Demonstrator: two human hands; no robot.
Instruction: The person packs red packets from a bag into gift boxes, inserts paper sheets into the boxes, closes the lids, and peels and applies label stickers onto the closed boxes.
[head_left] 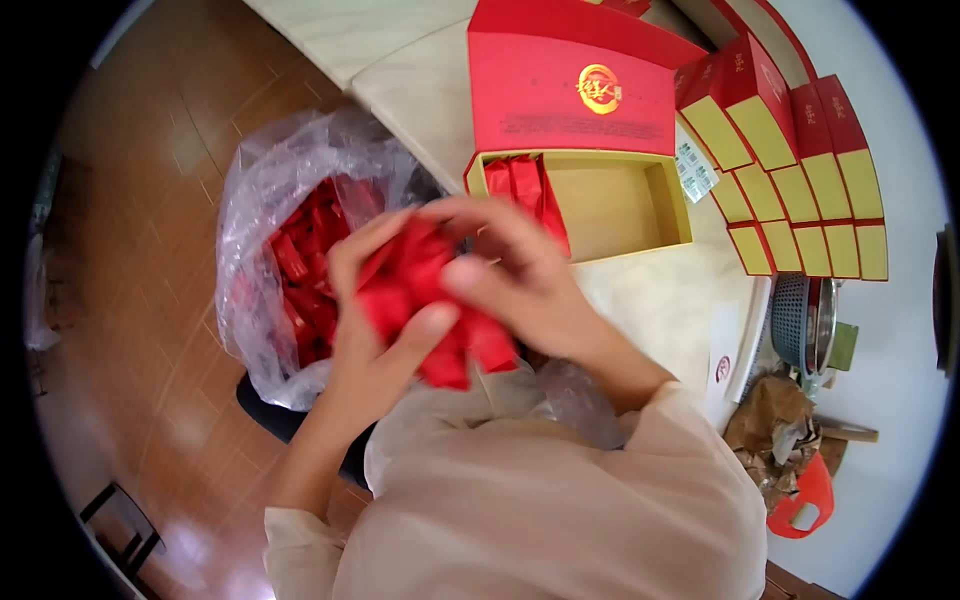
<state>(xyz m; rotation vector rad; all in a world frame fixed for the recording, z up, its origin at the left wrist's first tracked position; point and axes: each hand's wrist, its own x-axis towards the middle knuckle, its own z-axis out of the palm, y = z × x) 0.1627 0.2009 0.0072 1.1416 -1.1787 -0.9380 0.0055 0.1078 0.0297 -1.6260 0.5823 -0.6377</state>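
Between my two hands is a bunch of small red packets (425, 290), somewhat blurred. My left hand (375, 320) wraps around their left side, its thumb lying across them. From the right, my right hand (520, 270) grips the same bunch, fingers curled over the top. Just beyond sits an open gift box (625, 200) with a yellow inside and a red lid (570, 75) bearing a gold emblem. Red packets (525, 190) stand in a row at its left end. Left of my hands, a clear plastic bag (245, 300) holds many more red packets (300, 260).
Red and yellow boxes (790, 190) are stacked at the right of the pale table (640, 290). Near them are a grey basket (790, 315), crumpled brown paper (770, 425) and a red bag (810, 500). Tiled brown floor (150, 300) lies to the left.
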